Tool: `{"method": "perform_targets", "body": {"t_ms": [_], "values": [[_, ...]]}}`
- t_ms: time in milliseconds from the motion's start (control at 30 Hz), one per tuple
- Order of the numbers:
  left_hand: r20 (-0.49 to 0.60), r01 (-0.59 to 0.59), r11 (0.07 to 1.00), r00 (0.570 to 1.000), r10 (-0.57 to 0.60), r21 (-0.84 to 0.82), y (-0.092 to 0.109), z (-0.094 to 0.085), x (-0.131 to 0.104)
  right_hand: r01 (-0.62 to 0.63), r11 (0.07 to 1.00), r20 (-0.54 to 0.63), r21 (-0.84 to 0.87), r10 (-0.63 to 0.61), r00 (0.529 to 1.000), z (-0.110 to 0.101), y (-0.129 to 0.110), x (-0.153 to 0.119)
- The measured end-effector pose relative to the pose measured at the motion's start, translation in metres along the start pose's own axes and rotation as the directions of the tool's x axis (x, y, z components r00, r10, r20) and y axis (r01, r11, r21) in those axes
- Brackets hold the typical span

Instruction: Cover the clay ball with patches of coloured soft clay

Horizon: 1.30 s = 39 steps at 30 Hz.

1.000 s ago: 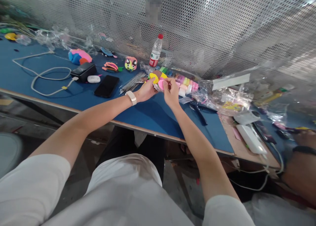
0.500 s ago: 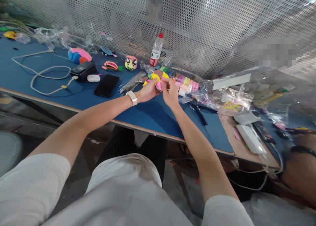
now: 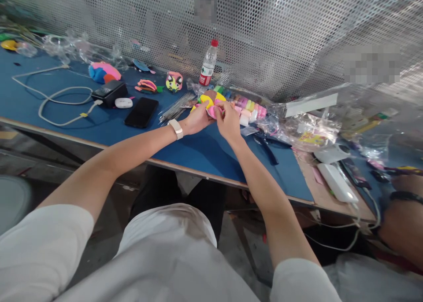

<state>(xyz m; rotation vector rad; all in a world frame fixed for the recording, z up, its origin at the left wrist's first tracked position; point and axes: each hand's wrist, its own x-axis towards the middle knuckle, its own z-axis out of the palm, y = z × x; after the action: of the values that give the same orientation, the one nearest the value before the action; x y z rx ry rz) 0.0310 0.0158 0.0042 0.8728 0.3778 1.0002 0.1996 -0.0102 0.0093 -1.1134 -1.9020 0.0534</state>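
At the far left of the blue tabletop [image 3: 205, 152], a yellow piece [image 3: 9, 45] lies near crumpled clear plastic [image 3: 84, 51]. In front of these, a white cable [image 3: 41, 110] loops across the surface and ends at a black box [image 3: 110, 93]; a pink-and-blue shape [image 3: 105, 71] sits just behind the box. A small white object [image 3: 124, 103] lies beside the box, then a dark phone [image 3: 142, 112], with an orange striped piece [image 3: 146, 86] behind it. Next come a painted animal face [image 3: 174, 81] and a bundle of thin sticks [image 3: 175, 108]. The left hand [image 3: 196, 120], below a pale wristband [image 3: 176, 129], is curled around the yellow, brown and pink piece [image 3: 210, 100], which is held over the table in front of an upright red-capped bottle [image 3: 208, 64]. The right hand [image 3: 228, 121] has its thumb and fingers drawn close together on the pink part of that piece. Beyond the right hand are coloured packets [image 3: 251, 108], a dark-handled tool [image 3: 268, 151], shiny clear packaging [image 3: 312, 132] and a white oblong device [image 3: 337, 183]. At the right edge, another person's forearm [image 3: 405, 222] wears a black band [image 3: 406, 197].
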Motion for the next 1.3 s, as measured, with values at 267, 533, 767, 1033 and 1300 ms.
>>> {"method": "perform_targets", "body": {"t_ms": [267, 533, 767, 1033, 1300], "values": [[0.017, -0.081, 0.996, 0.997, 0.082, -0.037, -0.007, 0.0, -0.004, 0.01, 1.0, 0.002, -0.006, -0.01, 1.0, -0.005, -0.001, 0.002], [-0.056, -0.08, 0.996, 0.995, 0.077, -0.041, 0.001, 0.008, -0.009, 0.037, 0.999, 0.029, -0.01, -0.037, 0.999, -0.012, -0.001, 0.002], [-0.08, -0.107, 0.994, 0.991, 0.105, -0.019, 0.004, -0.004, -0.002, 0.172, 0.981, 0.086, -0.087, -0.164, 0.983, -0.02, 0.006, 0.006], [-0.112, -0.054, 0.997, 0.992, 0.059, 0.049, 0.007, -0.001, -0.007, 0.173, 0.984, 0.079, -0.042, -0.17, 0.982, -0.021, 0.017, 0.008], [-0.068, -0.043, 0.994, 0.996, 0.05, 0.103, 0.004, -0.002, -0.005, 0.143, 0.987, 0.102, -0.075, -0.135, 0.986, -0.027, 0.02, 0.009]]}}
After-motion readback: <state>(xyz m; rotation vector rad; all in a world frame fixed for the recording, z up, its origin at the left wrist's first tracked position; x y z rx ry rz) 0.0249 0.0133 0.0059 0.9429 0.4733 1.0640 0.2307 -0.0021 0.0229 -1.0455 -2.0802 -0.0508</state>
